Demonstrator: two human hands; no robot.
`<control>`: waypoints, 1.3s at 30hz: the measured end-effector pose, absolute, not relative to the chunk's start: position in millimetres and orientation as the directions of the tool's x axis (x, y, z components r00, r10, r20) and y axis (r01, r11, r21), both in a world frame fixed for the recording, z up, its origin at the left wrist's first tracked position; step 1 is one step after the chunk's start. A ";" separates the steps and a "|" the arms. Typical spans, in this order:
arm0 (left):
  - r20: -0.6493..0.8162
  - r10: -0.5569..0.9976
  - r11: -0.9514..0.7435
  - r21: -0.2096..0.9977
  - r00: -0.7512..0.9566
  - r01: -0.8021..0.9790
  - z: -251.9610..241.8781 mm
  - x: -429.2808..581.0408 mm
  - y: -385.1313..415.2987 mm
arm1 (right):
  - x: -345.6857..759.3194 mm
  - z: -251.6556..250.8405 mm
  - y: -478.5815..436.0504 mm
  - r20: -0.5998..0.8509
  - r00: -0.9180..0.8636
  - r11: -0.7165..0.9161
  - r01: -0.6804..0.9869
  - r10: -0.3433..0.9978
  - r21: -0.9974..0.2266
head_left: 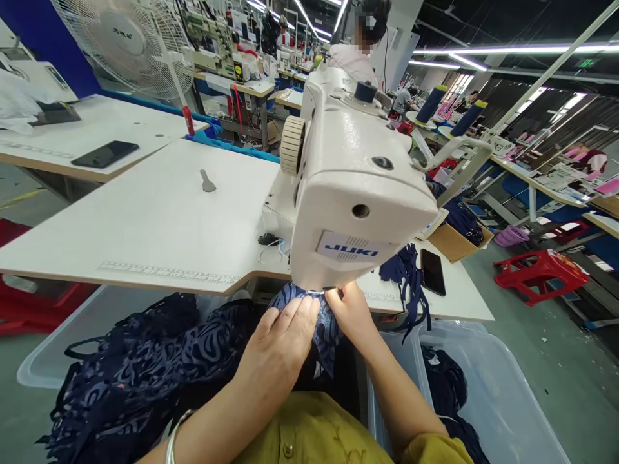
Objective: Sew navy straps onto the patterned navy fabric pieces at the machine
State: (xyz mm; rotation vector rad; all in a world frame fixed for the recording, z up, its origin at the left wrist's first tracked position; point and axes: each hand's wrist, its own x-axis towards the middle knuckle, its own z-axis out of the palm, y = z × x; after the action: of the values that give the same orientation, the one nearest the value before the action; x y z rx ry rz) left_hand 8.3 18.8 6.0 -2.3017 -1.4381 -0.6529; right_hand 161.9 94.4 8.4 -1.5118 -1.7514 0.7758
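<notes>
A cream Juki sewing machine (pixel 353 187) stands on the white table (pixel 159 219). Dark navy patterned fabric (pixel 155 367) runs from my lap up under the machine head. My left hand (pixel 280 341) lies on the fabric with its fingers stretched flat, pressing it down just below the machine. My right hand (pixel 351 312) pinches the fabric edge right under the machine head, fingers closed on it. The needle area is hidden behind the machine head.
A black phone (pixel 432 270) and navy straps (pixel 409 277) lie on the table's right end. Clear plastic bins (pixel 503 393) with dark fabric flank my legs. A fan (pixel 130 45), another phone (pixel 105 153), thread cones (pixel 430 103), a red stool (pixel 539 274) and a seated person (pixel 358 45) are beyond.
</notes>
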 end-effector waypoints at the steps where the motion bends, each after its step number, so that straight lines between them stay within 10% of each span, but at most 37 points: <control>1: 0.552 0.741 -0.429 -0.049 0.382 0.902 6.2 8.1 19.0 | 161.9 8.4 94.5 0.112 -0.087 0.142 0.581 0.990 -0.801; 25: 0.504 0.618 -0.596 -0.200 0.603 0.778 -2.2 -11.0 35.2 | 169.4 -22.0 104.9 0.233 0.043 0.196 0.405 0.971 -0.893; 39: 0.525 0.610 -0.620 -0.151 0.594 0.770 4.8 -4.4 35.2 | 181.1 -81.0 78.1 -0.279 -0.151 -0.276 0.045 0.948 -0.960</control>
State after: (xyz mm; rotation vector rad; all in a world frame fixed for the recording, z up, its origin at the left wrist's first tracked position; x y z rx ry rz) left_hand -4.4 35.2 4.8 -2.4622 -1.1131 -0.6113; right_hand 181.1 78.1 -81.0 -1.3556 -1.1966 1.5261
